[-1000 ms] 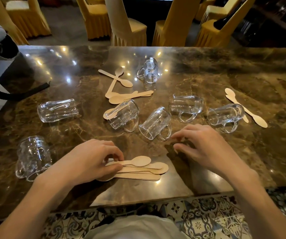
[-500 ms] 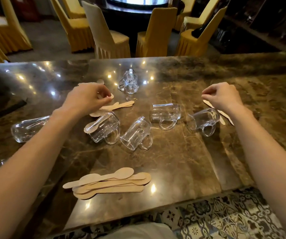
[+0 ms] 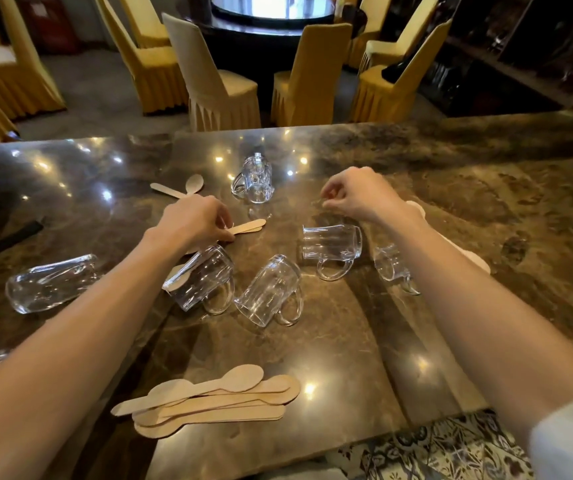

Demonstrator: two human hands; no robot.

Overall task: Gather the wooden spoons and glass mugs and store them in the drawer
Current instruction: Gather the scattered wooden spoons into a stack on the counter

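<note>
Several glass mugs lie tipped on the brown marble table point(image 3: 347, 358), among them one at the left point(image 3: 53, 282), two in the middle point(image 3: 205, 278) point(image 3: 271, 292) and one further back point(image 3: 254, 178). A stack of wooden spoons point(image 3: 216, 400) lies near the front edge. My left hand point(image 3: 195, 220) pinches a couple of wooden spoons point(image 3: 248, 226) that rest flat on the table behind the middle mugs. My right hand point(image 3: 357, 194) hovers above another mug point(image 3: 333, 244), fingers curled, with nothing seen in it. Two more spoons point(image 3: 475, 261) lie partly hidden under my right forearm. No drawer is in view.
Two crossed spoons point(image 3: 188, 188) lie at the back left, and one spoon point(image 3: 177, 280) pokes out by a middle mug. Yellow-covered chairs point(image 3: 222, 88) stand beyond the table's far edge. A patterned tile floor point(image 3: 451, 445) shows below the near edge.
Both hands left the front spoon stack and reached out. The left hand settled on the spoons behind the mugs. The right hand went to the right-hand spoons, then swung left toward the centre.
</note>
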